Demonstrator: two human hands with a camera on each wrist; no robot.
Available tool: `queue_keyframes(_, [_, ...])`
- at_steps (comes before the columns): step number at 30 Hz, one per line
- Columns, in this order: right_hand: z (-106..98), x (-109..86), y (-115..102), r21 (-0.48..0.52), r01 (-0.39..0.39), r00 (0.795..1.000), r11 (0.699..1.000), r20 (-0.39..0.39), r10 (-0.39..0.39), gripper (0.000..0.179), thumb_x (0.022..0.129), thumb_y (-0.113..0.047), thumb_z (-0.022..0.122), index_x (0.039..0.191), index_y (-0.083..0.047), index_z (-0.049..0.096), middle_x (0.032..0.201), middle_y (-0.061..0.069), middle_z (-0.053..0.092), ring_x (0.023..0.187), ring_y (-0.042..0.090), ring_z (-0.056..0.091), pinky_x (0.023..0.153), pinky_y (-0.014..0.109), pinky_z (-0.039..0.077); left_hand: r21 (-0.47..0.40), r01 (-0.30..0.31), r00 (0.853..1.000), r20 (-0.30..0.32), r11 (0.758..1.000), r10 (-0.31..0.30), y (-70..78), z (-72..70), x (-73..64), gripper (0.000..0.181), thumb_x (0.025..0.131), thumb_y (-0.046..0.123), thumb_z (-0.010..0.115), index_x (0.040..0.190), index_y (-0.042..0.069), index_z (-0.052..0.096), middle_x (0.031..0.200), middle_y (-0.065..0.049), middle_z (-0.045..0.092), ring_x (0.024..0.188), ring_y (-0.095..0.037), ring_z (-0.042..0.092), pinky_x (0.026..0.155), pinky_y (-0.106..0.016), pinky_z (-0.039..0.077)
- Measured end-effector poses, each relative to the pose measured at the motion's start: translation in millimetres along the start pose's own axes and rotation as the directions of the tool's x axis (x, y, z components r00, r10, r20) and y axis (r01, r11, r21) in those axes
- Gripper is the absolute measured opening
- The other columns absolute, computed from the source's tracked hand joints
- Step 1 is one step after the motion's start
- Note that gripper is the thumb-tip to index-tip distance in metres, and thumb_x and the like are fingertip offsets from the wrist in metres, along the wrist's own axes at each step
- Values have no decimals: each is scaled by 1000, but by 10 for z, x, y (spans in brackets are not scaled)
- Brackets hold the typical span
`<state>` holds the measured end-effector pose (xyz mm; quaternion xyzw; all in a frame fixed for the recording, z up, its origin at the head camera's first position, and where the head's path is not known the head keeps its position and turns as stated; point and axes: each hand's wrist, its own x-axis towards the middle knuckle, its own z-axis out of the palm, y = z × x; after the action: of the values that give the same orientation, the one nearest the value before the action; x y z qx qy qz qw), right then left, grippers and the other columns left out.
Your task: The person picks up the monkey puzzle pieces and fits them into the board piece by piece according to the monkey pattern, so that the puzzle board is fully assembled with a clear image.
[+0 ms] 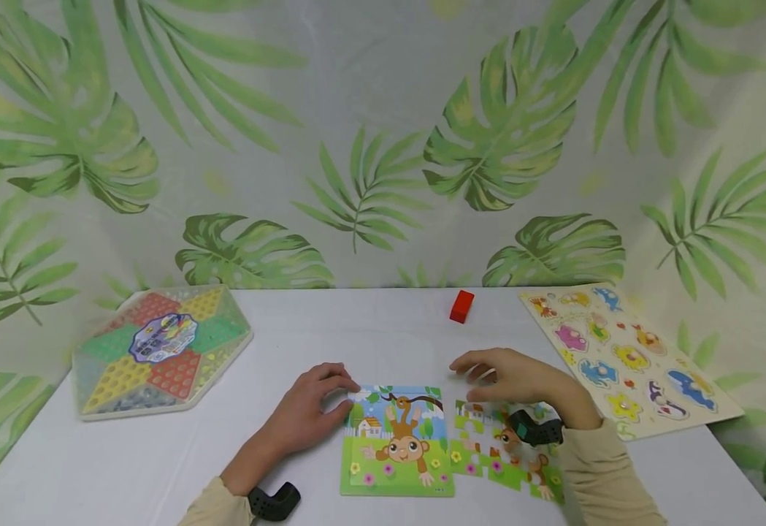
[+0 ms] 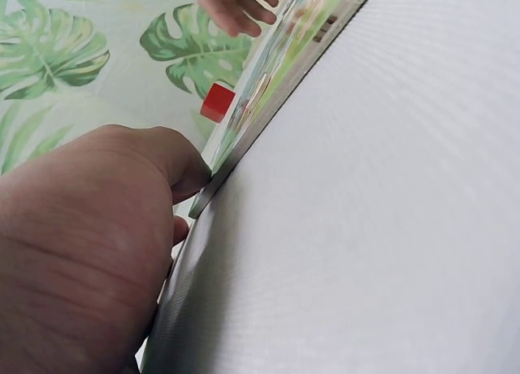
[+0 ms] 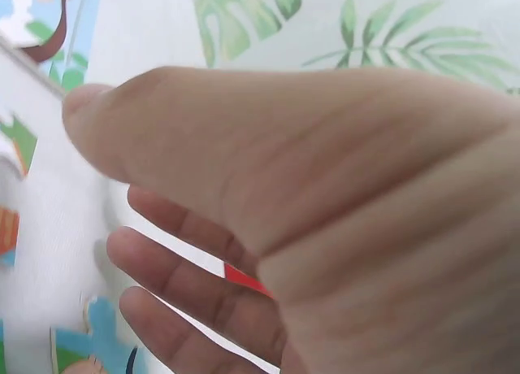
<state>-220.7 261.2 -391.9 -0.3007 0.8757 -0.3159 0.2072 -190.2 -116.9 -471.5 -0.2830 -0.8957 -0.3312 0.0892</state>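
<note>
A person's two sleeves (image 1: 609,475) come nearest, one on each side of the monkey puzzle (image 1: 389,469). Right of the puzzle lies a board (image 1: 648,374) set with animal shapes; left of it, a clear box (image 1: 133,413) holds a star-patterned game. The puzzle's shallow tray shows a whole monkey picture, with loose pieces (image 1: 494,470) just to its right. The hands are apart: the left hand (image 1: 307,409) touches the puzzle's far left corner, the right hand (image 1: 517,376), loosely bent, hovers right of it. A red block (image 1: 462,307) lies beyond the puzzle.
</note>
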Motion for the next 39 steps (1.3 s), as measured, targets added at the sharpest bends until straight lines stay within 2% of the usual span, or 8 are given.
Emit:
queue_keyframes(7, [0, -4, 141, 85, -27, 1000, 996, -6, 28, 39, 95, -21, 75, 131, -8, 66, 128, 11, 65, 115, 31, 63, 99, 41, 55, -3, 1, 1000, 2, 1000, -1, -3, -2, 5, 19, 92, 17, 76, 110, 21, 76, 122, 5, 63, 128, -24, 58, 107, -52, 47])
queue_keyframes(12, [-7, -7, 184, 97, -28, 999, 995, -18, 30, 37, 94, -19, 77, 127, -7, 67, 124, 11, 66, 110, 30, 62, 94, 35, 56, -8, -5, 1000, -10, 1000, 5, -3, -8, 5, 19, 90, 16, 77, 109, 20, 76, 122, 3, 64, 126, -24, 59, 107, -52, 47])
queue_keyframes(16, [-7, -7, 212, 93, -51, 999, 994, -4, 51, 37, 92, -20, 79, 125, -7, 68, 124, 10, 65, 109, 28, 61, 92, 30, 56, -11, 10, 1000, -3, 1000, -10, -2, 1, -2, 19, 90, 17, 77, 109, 21, 76, 123, 4, 64, 128, -23, 58, 108, -52, 46])
queue_keyframes(22, [-9, -13, 224, 71, -58, 998, 996, 3, 58, 37, 90, -21, 81, 123, -9, 68, 124, 9, 64, 111, 28, 58, 92, 33, 55, -16, 9, 1000, -7, 1000, -9, 0, 7, -3, 19, 91, 16, 77, 109, 20, 76, 123, 3, 64, 128, -24, 58, 108, -52, 46])
queue_keyframes(25, [-13, -38, 216, 73, -94, 996, 993, 1, 94, 38, 89, -20, 82, 123, -10, 68, 124, 9, 63, 108, 26, 59, 88, 31, 56, -18, 10, 1000, 1, 1000, -10, 5, 9, -7, 19, 91, 17, 77, 109, 20, 76, 123, 3, 64, 128, -24, 58, 108, -52, 46])
queue_keyframes(28, [-30, -61, 204, 57, -128, 991, 990, -23, 129, 38, 88, -18, 83, 122, -11, 68, 121, 8, 62, 104, 24, 62, 86, 32, 56, -22, 9, 1000, 3, 1000, -9, 9, 3, -5, 19, 91, 16, 76, 109, 19, 76, 123, 2, 64, 128, -25, 58, 109, -52, 46])
queue_keyframes(33, [-59, -96, 212, -18, -131, 987, 991, -92, 129, 37, 87, -18, 84, 119, -11, 68, 117, 6, 63, 104, 25, 59, 88, 39, 55, -24, 13, 1000, 8, 1000, -13, 12, -3, -4, 19, 91, 16, 76, 110, 20, 76, 124, 2, 64, 128, -25, 58, 108, -52, 46])
queue_keyframes(39, [-89, -173, 247, 2, -201, 976, 980, -83, 201, 39, 87, -16, 84, 121, -8, 66, 120, 11, 60, 99, 24, 61, 79, 35, 55, -21, 7, 1000, 7, 1000, -7, 22, -10, -7, 19, 92, 17, 75, 110, 19, 76, 124, 1, 64, 127, -25, 58, 108, -53, 46])
